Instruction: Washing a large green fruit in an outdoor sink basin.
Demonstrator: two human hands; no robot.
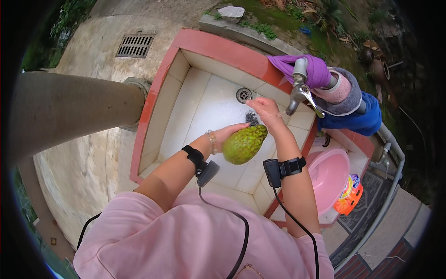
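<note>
In my left hand (226, 136) is a bumpy, pear-shaped green fruit (245, 144), held over the white-tiled basin (209, 104) with its narrow end towards my right hand. My right hand (266, 111) is raised just beyond the fruit, beside the metal tap (297, 99). Its fingers are bent, and whether anything is inside them is hidden. Water splashes at its wrist below the tap's spout. A small dark, speckled clump (251, 119) shows between the two hands; what it is cannot be made out. Near my right fingertips lies the round drain (243, 95).
A red rim (223, 42) borders the basin. Purple cloth (315, 71) and blue cloth (366, 115) wrap the pipe. To the right, a pink plastic tub (329, 181) sits by an orange packet (349, 197). A thick post (80, 111) stands left. Cables run from both wrist devices.
</note>
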